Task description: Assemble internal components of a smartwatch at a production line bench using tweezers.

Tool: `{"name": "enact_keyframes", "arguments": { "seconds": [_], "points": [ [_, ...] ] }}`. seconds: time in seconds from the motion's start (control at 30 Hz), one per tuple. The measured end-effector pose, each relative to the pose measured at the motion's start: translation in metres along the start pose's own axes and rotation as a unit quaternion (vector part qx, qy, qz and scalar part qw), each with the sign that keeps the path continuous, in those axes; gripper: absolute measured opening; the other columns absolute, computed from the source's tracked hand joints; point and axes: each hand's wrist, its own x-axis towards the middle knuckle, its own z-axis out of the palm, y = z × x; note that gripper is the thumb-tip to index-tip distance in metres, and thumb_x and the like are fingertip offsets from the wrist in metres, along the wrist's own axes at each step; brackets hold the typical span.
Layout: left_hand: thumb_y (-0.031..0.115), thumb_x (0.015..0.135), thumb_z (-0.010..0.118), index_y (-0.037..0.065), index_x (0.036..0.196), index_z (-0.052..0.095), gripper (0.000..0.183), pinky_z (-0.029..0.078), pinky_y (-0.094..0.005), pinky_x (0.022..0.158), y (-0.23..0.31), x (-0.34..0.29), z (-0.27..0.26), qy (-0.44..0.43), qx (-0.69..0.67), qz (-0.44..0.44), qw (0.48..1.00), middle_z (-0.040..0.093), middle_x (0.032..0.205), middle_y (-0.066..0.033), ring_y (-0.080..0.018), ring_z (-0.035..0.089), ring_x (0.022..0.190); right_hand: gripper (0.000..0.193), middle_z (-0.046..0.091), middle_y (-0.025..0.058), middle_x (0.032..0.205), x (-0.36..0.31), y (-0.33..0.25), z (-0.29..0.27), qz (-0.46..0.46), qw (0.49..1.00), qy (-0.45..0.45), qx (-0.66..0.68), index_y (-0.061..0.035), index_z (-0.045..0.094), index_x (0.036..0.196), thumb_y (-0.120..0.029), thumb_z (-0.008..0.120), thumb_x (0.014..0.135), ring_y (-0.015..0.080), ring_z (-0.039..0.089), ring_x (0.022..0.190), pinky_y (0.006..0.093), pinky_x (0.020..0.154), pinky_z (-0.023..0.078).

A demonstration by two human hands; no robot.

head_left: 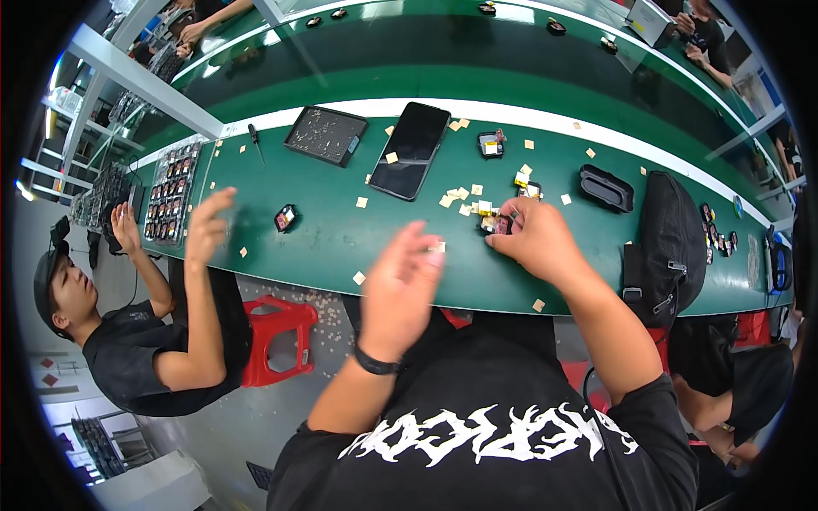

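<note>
My right hand (541,241) is closed, thumb and fingers pinching a small black electronic module (497,224) with a pinkish inner face and a yellow part, at the table. Above the table's near edge, my left hand (399,285) is smeared by motion; a small beige square (439,247) shows at its fingertips, and whether they grip it is unclear. Just beyond the right hand lies another black module (530,189) with a yellow part. Several loose beige squares (446,201) are scattered beside them. Farther back sits one more black module (491,144).
Behind my hands lie a black phone (411,153) and a black tray of small parts (326,134). A screwdriver (256,140), a lone module (286,217) and a co-worker's raised hands (209,223) are left. At right stand an open black case (606,188) and a black bag (671,247).
</note>
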Motion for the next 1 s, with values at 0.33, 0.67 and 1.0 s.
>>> {"name": "enact_keyframes", "arguments": {
  "seconds": [0.33, 0.67, 1.0],
  "points": [
    [0.01, 0.105, 0.052, -0.001, 0.155, 0.033, 0.055, 0.049, -0.0337, 0.098, -0.001, -0.005, 0.038, -0.159, -0.327, -0.121, 0.924, 0.059, 0.133, -0.0107, -0.016, 0.059, 0.117, 0.041, 0.053, -0.0054, 0.078, -0.065, -0.018, -0.009, -0.017, 0.941, -0.073, 0.33, 0.0034, 0.062, 0.119, -0.009, 0.079, 0.084, 0.0004, 0.044, 0.065, 0.0192, 0.057, 0.037],
    [0.002, 0.099, 0.059, 0.0, 0.132, 0.048, 0.034, 0.048, -0.0257, 0.066, 0.018, -0.013, 0.046, -0.187, 0.062, 0.043, 0.979, 0.064, 0.097, -0.0038, -0.0084, 0.058, 0.079, 0.022, 0.063, 0.0057, 0.085, -0.083, -0.001, -0.021, -0.278, 0.948, 0.084, 0.13, -0.0064, 0.075, 0.102, -0.005, 0.081, 0.081, 0.0128, 0.056, 0.065, 0.0268, 0.054, 0.043],
    [0.003, 0.1, 0.06, -0.005, 0.135, 0.055, 0.037, 0.052, -0.0236, 0.078, 0.038, -0.014, 0.058, -0.218, 0.054, 0.041, 0.974, 0.068, 0.101, -0.0047, -0.0081, 0.064, 0.09, 0.035, 0.064, 0.0098, 0.091, -0.11, 0.027, -0.046, -0.316, 0.939, 0.013, 0.131, -0.0028, 0.068, 0.122, 0.0, 0.072, 0.087, 0.0214, 0.063, 0.073, 0.0301, 0.064, 0.05]
  ]
}}
